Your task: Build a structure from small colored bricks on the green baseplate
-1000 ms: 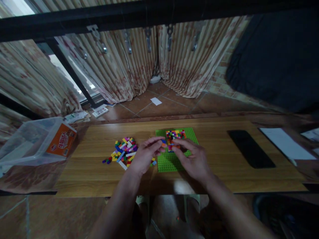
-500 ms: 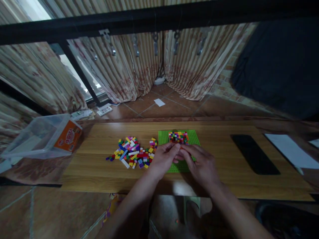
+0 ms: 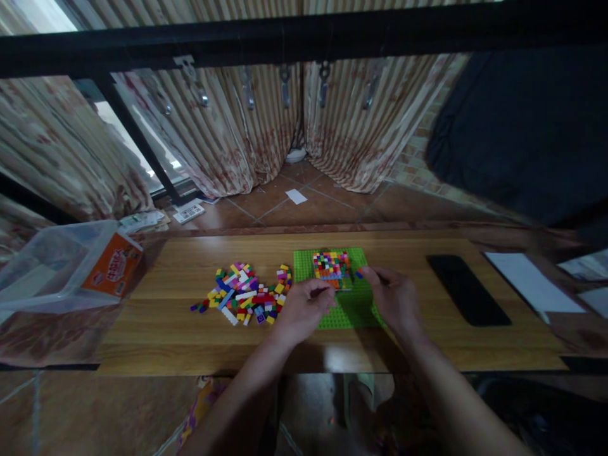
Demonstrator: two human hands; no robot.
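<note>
A green baseplate (image 3: pixel 351 310) lies on the wooden table, with a multicoloured block of toy bricks (image 3: pixel 331 265) built on its far part. My right hand (image 3: pixel 394 301) is over the plate's right side, thumb and fingers pinching a small blue and orange toy brick (image 3: pixel 360 273); whether it is one piece or two I cannot tell. Over the plate's left edge, my left hand (image 3: pixel 304 310) is closed with its fingers curled near the front of the built block. Anything in its fingertips is hidden. Left of the plate spreads a pile of loose bricks (image 3: pixel 247 294).
At the far left stands a clear plastic box (image 3: pixel 57 266) with an orange label. A black flat slab (image 3: pixel 468 288) lies on the table's right part, with white paper (image 3: pixel 534 282) beyond it. Curtains (image 3: pixel 266 139) hang behind the wooden table (image 3: pixel 156 316).
My hands, together over the plate before, have moved apart. The right one went right with the small brick, uncovering more of the built block. The whole view has shifted slightly.
</note>
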